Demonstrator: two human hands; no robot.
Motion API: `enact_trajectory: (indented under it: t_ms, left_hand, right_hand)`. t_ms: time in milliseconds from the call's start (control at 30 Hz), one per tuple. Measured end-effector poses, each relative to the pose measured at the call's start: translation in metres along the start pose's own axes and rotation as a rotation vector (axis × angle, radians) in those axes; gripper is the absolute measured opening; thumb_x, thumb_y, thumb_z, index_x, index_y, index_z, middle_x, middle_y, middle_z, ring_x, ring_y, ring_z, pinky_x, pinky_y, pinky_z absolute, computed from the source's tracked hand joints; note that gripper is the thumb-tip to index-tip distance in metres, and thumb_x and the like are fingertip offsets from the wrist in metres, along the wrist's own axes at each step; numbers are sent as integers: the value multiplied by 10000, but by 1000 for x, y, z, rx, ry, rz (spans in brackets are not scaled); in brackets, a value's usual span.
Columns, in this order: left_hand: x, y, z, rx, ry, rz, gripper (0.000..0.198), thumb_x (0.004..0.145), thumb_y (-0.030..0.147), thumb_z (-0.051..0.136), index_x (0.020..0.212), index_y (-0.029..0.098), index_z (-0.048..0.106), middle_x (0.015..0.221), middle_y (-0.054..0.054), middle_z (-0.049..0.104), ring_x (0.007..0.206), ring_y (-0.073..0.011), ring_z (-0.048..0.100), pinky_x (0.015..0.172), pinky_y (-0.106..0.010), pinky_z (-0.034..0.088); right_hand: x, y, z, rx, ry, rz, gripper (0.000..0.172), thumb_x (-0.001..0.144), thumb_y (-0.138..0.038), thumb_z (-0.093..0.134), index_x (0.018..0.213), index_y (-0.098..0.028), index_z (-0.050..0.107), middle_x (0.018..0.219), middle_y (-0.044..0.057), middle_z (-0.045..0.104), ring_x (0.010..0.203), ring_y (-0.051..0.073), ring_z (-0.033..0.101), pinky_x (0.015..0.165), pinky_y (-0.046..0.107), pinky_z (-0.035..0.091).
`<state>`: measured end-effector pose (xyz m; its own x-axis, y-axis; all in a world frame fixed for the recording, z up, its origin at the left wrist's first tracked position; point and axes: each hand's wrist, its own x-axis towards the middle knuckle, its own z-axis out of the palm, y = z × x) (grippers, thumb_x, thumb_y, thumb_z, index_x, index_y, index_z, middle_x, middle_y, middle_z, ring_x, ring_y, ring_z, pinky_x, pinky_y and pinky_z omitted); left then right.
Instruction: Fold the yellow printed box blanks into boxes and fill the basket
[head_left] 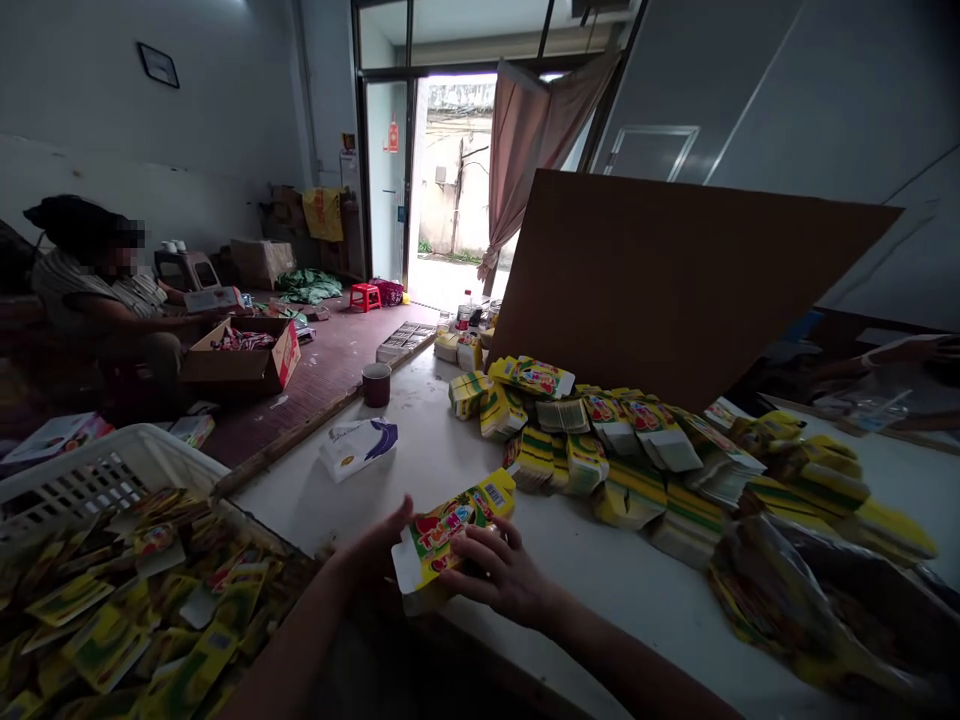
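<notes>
A yellow printed carton (469, 515), or a stack of flat ones, is tilted between my two hands near the table's front edge; a white flap shows at its left end. My left hand (371, 545) is at that end, thumb raised, its other fingers mostly hidden by the carton. Across the right part of the printed face lie the bent fingers of my right hand (506, 575). Past the carton, bundled stacks of the same flat yellow cartons (566, 460) are heaped on the white table (442, 435).
A white crate (112, 455) of loose yellow cartons stands at lower left. A tissue pack (360, 448) and dark cup (376, 385) sit on the table. A large cardboard sheet (660, 280) leans behind the stacks; a plastic bag (825, 610) lies right. A person (105, 290) sits by an open box (244, 355).
</notes>
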<state>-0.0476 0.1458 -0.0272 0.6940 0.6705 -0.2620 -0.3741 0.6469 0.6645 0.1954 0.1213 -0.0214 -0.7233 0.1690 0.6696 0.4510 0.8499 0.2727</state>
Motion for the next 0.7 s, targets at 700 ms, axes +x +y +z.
enact_trajectory:
  t_ms: [700]
  left_hand:
    - [14,-13,-25,231,106,128,877,706,888,344,1156,206,662,1150,-133,705,1137,-356,577,928,-490,425]
  right_hand:
    - [39,3,-17,343,134,677,927,661,-260,785,1452,-276,302,1306,137,444,1189,351,460,995,562,409]
